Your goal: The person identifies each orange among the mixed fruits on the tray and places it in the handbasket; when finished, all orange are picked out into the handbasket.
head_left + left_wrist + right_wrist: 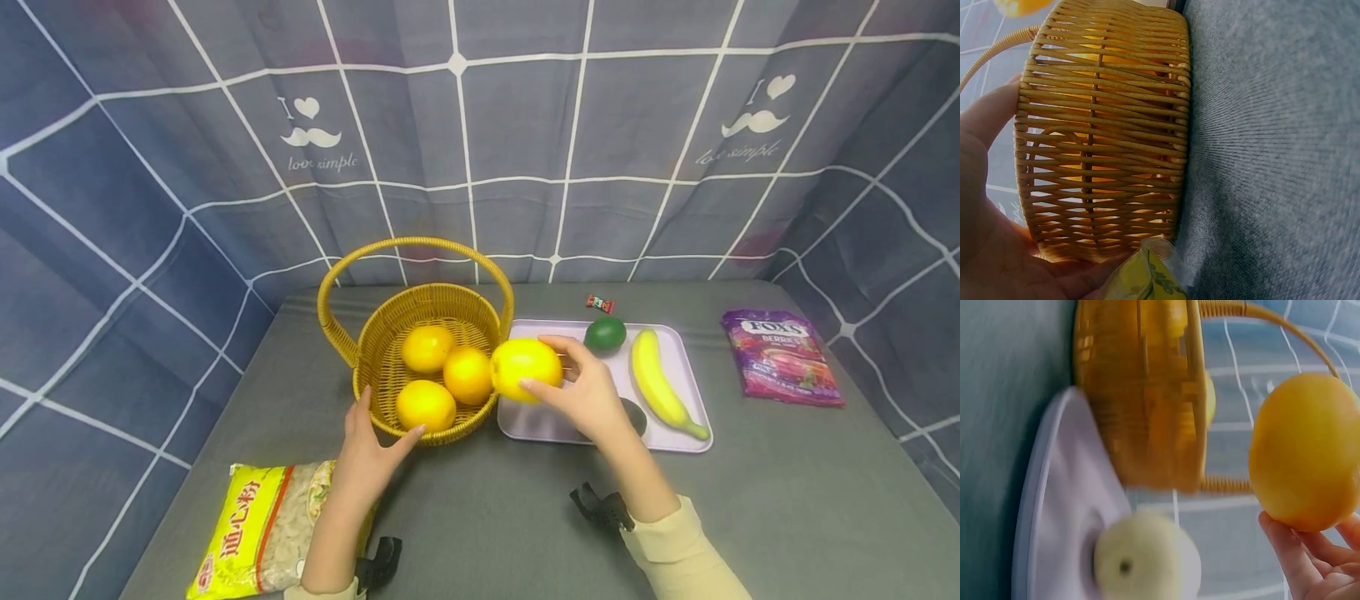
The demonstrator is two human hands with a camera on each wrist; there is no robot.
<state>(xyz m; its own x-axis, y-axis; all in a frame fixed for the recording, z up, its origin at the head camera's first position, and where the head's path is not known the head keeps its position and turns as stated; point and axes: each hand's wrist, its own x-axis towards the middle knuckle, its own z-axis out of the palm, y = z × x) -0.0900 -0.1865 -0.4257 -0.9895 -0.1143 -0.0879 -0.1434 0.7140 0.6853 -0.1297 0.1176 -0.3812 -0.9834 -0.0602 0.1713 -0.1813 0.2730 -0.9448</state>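
Note:
A wicker basket (427, 296) with a tall handle holds several yellow-orange fruits (427, 406). My left hand (367, 454) grips the near left side of its rim, thumb and fingers spread around the curved wall. Another smooth oval yellow-orange fruit (525, 369) is in my right hand (588, 387), pinched between thumb and fingers. That fruit (1304, 452) is held above the lilac tray (525, 421), beside the basket's right rim. On the tray lie a banana (660, 383), a dark green fruit (604, 334) and another dark rounded thing (634, 416), partly hidden by my right wrist.
A yellow bag of macaroni (262, 529) lies left of my left forearm. To the right is a purple FOX'S candy bag (780, 358). Behind the tray lies a small wrapped candy (600, 303). A grey-blue checked curtain (517, 125) surrounds the table.

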